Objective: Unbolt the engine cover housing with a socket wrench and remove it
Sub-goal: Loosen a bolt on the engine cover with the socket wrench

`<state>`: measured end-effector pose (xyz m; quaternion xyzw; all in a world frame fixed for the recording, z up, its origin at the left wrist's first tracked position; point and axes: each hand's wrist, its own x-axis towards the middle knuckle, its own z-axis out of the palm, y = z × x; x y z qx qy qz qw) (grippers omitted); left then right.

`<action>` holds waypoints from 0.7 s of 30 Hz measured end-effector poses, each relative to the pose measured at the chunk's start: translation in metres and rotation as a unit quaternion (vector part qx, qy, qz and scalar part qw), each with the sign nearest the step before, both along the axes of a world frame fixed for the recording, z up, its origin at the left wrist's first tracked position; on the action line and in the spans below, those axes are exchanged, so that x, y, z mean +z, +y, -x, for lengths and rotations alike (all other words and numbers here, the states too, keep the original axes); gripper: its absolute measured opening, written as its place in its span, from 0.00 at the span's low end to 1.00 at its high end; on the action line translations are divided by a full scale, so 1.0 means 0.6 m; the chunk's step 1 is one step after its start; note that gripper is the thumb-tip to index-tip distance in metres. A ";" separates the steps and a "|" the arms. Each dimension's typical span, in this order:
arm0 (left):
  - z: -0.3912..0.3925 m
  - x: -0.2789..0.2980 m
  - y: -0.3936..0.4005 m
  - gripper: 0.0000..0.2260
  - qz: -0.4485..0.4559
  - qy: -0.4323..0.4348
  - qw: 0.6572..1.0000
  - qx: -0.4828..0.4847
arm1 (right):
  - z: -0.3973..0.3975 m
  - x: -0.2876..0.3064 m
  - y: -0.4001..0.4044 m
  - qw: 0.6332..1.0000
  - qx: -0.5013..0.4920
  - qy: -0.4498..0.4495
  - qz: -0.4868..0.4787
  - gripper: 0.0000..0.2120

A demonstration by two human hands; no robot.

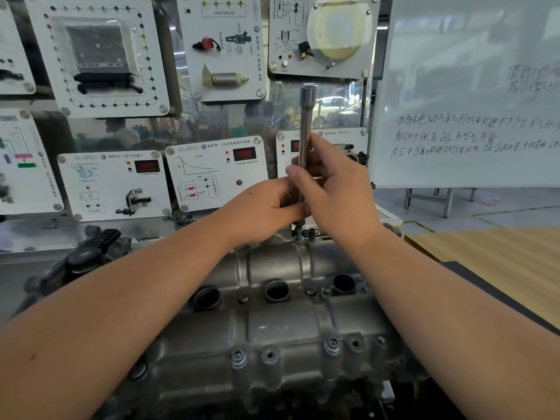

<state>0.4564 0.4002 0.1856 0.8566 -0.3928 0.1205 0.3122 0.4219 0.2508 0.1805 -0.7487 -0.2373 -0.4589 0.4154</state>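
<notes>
Upright, the socket wrench stands over a far-edge bolt of the engine cover housing; the right hand grips its shaft, the left hand pinches lower; keeping it vertical should avoid slipping.

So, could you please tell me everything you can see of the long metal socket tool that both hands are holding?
The long steel-grey socket tool is a slim round shaft, dull and a little worn, ending at the top in a thicker cylindrical head with a hollow end. It stands nearly upright above the far edge of the grey cast-metal engine cover housing. The right hand grips its middle, and the left hand holds it lower down. Its lower end is mostly hidden by the fingers, apparently reaching down toward a bolt at the cover's far edge.
</notes>
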 end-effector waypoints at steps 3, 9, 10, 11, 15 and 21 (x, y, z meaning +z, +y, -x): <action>-0.006 -0.003 0.002 0.08 0.011 -0.002 1.000 0.003 | -0.002 -0.002 -0.002 1.000 -0.004 0.007 0.008 0.12; -0.005 -0.004 0.002 0.10 -0.016 -0.016 1.000 0.016 | 0.000 -0.003 -0.003 0.999 0.014 0.046 -0.007 0.24; -0.006 -0.003 0.002 0.09 -0.017 -0.021 1.000 0.015 | 0.000 -0.002 -0.003 0.999 0.017 0.049 -0.008 0.27; -0.007 -0.003 0.002 0.08 -0.015 -0.022 1.000 0.012 | 0.000 -0.002 -0.003 0.999 0.018 0.046 -0.012 0.28; -0.004 -0.002 -0.001 0.11 -0.007 -0.014 1.000 0.001 | -0.002 -0.001 -0.005 1.000 -0.021 0.002 -0.001 0.15; -0.009 -0.006 0.000 0.11 -0.007 -0.006 1.000 0.021 | -0.005 -0.004 -0.005 0.999 -0.011 0.032 0.016 0.12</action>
